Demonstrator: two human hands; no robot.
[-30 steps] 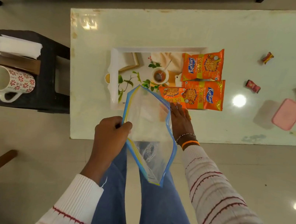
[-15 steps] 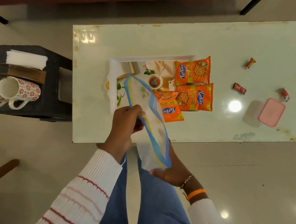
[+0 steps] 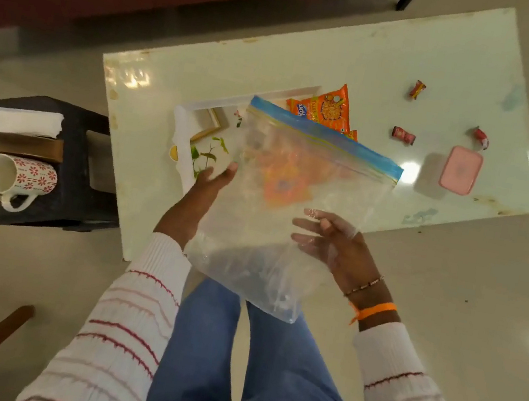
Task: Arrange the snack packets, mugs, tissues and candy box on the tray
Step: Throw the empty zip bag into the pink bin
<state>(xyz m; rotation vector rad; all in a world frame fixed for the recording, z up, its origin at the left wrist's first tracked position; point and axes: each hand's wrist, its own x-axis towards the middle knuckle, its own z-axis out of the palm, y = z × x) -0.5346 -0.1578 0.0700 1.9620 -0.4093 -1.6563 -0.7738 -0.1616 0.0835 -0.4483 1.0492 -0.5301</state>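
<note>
My left hand point(image 3: 212, 180) flat, spread against plastic bag point(image 3: 276, 202); right hand point(image 3: 330, 236) spread under it; snack packets point(image 3: 326, 109) beyond.

Orange snack packets point(image 3: 329, 110) on white floral tray point(image 3: 183, 149), partly hidden.
</note>
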